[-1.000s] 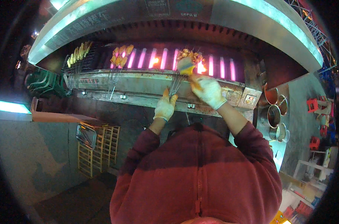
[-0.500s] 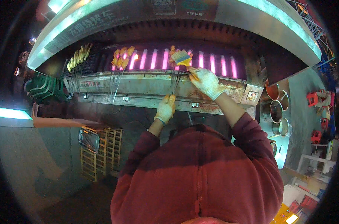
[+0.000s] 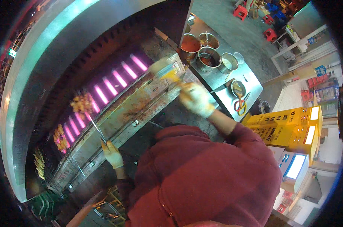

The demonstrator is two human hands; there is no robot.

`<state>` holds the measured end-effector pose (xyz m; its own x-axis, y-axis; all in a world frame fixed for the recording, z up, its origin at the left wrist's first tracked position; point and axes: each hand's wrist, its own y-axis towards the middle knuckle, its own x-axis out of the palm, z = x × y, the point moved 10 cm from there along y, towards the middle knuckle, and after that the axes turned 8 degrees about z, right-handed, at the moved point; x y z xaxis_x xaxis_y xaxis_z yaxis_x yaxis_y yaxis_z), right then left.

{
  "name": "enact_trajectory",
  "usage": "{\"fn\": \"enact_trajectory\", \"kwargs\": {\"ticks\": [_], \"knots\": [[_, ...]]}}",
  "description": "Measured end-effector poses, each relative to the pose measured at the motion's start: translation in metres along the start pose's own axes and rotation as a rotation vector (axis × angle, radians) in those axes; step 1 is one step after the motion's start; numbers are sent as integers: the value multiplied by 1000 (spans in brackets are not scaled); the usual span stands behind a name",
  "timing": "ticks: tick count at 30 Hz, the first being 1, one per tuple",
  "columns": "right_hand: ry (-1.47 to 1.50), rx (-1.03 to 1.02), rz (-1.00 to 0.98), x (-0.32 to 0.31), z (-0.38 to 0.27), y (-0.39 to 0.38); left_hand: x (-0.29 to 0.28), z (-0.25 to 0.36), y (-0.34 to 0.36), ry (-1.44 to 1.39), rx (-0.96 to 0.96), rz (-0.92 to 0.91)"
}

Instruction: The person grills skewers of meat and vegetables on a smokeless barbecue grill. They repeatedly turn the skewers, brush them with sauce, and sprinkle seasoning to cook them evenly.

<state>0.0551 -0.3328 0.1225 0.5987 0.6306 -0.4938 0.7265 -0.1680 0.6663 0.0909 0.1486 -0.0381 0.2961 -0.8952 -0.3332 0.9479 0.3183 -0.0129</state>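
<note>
My left hand [image 3: 113, 154], in a pale work glove, is closed round the ends of several metal skewers [image 3: 99, 129]. Their browned food pieces [image 3: 82, 103] lie over the glowing tubes of the grill [image 3: 139, 98]. My right hand [image 3: 197, 99], gloved too and smeared by motion, grips a flat basting brush [image 3: 169, 73] with a yellow ferrule or handle. The brush is in the air above the grill's right end, apart from the food and short of the pots.
A steel table [image 3: 250, 89] at the right bears a pot of red sauce [image 3: 190, 44], other pots, a small pan [image 3: 238, 87] and scissors [image 3: 240, 108]. Yellow boxes [image 3: 284, 126] stand right of me. More skewered food [image 3: 60, 139] and pale skewers [image 3: 39, 164] sit at the grill's left.
The view has turned toward the right. My right hand has carried the brush off the skewered food toward the grill's right end. My left hand keeps its hold on the skewers.
</note>
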Motion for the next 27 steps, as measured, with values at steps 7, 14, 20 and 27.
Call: {"fn": "enact_trajectory", "kwargs": {"ticks": [7, 14, 20, 27], "knots": [[-626, 261, 190, -101, 254, -70, 46, -13, -4, -1020, -625, -121], [-1070, 309, -72, -72, 179, -12, 24, 1, -19, -783, -553, -82], [119, 442, -394, 109, 48, -37, 10, -14, -19, -568, -410, 64], [932, 1017, -946, 359, -147, -109, -29, -37, 8, -616, -407, 85]]}}
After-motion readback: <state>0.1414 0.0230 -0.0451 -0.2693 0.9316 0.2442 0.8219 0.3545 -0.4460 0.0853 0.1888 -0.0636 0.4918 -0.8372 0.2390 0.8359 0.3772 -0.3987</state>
